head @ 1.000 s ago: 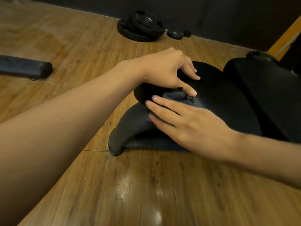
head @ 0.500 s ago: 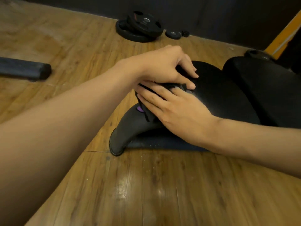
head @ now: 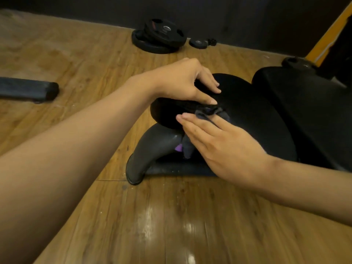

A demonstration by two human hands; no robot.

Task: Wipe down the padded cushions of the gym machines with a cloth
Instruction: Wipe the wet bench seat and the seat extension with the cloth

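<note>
Wooden floor (head: 171, 216) carries a black padded cushion (head: 247, 115) with weight plates (head: 162, 36) behind it. Left hand (head: 182, 80) pinches a dark cloth (head: 207, 110) at the cushion's front edge. Right hand (head: 219, 141), fingers flat and released, presses the cloth down

Single head-worn wide-angle view, looking forward and steeply down, close over both forearms. Nearest: wooden floor (head: 171, 225); mid-frame: black seat cushion (head: 247, 115); far edge: dark wall (head: 228, 20). No second view.

floor (head: 171, 216): glossy wood planks | wall (head: 228, 20): dark, perhaps black
</note>
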